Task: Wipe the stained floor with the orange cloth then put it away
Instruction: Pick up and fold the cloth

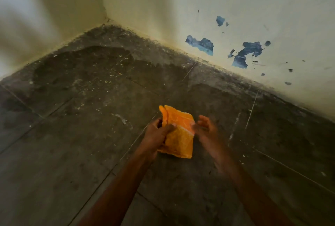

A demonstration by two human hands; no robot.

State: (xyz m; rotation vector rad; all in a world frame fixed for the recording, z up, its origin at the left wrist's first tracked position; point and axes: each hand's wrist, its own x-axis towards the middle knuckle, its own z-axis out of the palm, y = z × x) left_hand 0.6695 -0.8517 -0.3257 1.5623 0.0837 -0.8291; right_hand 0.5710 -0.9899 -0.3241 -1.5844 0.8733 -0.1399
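Room corner: cream walls, paint flaked to blue. Dark tiled floor, blotchy, pale specks. Orange cloth folded, held above the floor, mid-frame. Left hand grips its left edge. Right hand at the right edge, blurred; grip unclear. Likely light, limp; best bunched in the palm for wiping.

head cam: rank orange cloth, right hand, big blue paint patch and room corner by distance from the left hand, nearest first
1. orange cloth: in the grip of the left hand.
2. right hand: at the cloth's right edge, blurred.
3. blue paint patch: low on the right wall, ahead.
4. room corner: far ahead and left, where the walls meet.
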